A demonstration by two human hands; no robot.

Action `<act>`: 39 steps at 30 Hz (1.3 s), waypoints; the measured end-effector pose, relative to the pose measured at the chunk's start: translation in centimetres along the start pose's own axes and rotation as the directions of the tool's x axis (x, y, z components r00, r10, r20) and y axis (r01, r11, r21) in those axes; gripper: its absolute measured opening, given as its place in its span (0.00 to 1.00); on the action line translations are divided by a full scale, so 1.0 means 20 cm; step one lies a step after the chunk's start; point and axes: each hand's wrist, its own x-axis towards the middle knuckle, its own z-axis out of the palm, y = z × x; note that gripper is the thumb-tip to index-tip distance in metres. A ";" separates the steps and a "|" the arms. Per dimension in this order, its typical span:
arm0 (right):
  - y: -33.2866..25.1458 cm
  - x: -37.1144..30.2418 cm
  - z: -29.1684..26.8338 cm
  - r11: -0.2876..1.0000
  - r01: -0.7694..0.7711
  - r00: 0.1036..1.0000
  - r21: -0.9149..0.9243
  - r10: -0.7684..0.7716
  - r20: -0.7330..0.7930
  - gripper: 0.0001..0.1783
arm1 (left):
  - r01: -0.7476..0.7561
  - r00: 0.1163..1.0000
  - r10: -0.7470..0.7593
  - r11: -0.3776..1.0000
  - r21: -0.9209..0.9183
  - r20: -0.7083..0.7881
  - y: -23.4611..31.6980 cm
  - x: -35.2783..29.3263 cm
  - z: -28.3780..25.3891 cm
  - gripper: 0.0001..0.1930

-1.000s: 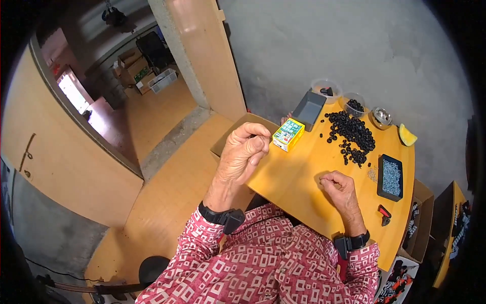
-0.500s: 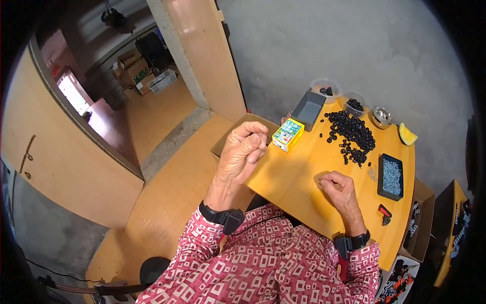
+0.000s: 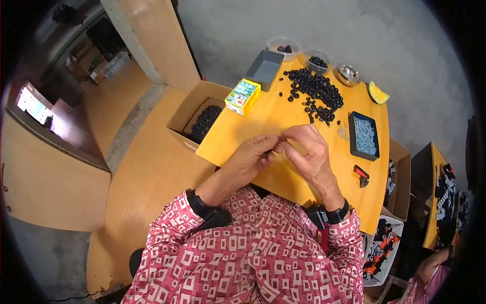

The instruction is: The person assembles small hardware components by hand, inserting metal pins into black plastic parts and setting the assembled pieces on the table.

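Note:
My left hand [image 3: 253,158] and my right hand [image 3: 310,154] meet over the front of the yellow table [image 3: 283,175]. Thumb and finger of each are pinched together, the tips touching or almost touching. Whatever lies between them is too small or too covered to make out. Beyond the hands spreads a pile of small black rings [image 3: 320,93]. To the right of my right hand lie a few tiny pale pieces [image 3: 343,132] and a dark tray [image 3: 375,156] full of small silvery-blue pieces. A red and black part [image 3: 361,175] lies nearer the right edge.
At the table's left stand a yellow-green carton [image 3: 243,96] and a grey tray [image 3: 266,69]. Plastic tubs [image 3: 284,49], a metal bowl [image 3: 348,75] and a yellow wedge [image 3: 378,92] line the back. Boxes [image 3: 188,109] flank the table; another person's arm [image 3: 433,263] shows lower right.
My raised left hand has come down and right, and my right hand has moved left and up to meet it. The view has shifted right, showing the black pieces in the left cardboard box.

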 end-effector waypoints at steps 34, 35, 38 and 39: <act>-0.10 -0.13 -0.16 0.937 -0.293 0.943 0.191 0.316 -0.103 0.07 | 0.041 0.966 -0.108 0.961 0.275 0.235 0.06 -0.06 0.10 0.13; -0.12 -0.12 -0.17 0.939 -0.293 0.944 0.180 0.314 -0.103 0.07 | 0.037 0.964 -0.105 0.962 0.269 0.245 0.06 -0.06 0.11 0.13; -0.17 -0.12 -0.18 0.954 -0.261 0.953 0.150 0.279 -0.117 0.08 | 0.003 0.958 -0.078 0.964 0.265 0.275 0.05 -0.06 0.13 0.15; -0.18 -0.12 -0.19 0.960 -0.245 0.959 0.138 0.261 -0.112 0.08 | -0.017 0.953 -0.073 0.956 0.292 0.293 0.05 -0.06 0.12 0.16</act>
